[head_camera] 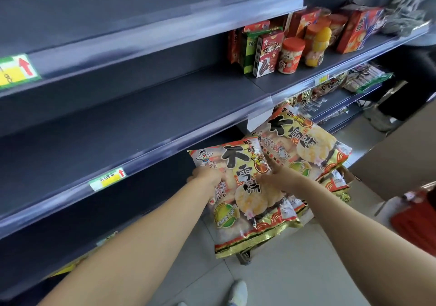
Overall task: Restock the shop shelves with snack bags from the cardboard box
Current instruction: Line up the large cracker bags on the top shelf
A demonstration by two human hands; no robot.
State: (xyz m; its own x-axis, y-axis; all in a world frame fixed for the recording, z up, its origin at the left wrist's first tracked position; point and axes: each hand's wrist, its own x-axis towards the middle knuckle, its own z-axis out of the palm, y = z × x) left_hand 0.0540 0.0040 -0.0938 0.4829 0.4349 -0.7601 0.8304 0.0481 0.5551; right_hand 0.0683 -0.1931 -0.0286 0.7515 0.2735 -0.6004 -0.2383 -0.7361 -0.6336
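Head view is showing the left hand (207, 176) and right hand (278, 176) grasping glossy red-and-gold plastic snack bags (238, 187) just below the dark blue metal shelf edge (165, 150), where the slippery, overlapping lot is risking sliding loose.

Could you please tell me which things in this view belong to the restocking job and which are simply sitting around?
Part of the job:
- front rice cracker bag, gripped by left hand and right hand
- second rice cracker bag behind it
- cardboard box
- bare dark shelf

Just lying about:
- red-lidded jar
- black-and-white snack box
- red container on the floor
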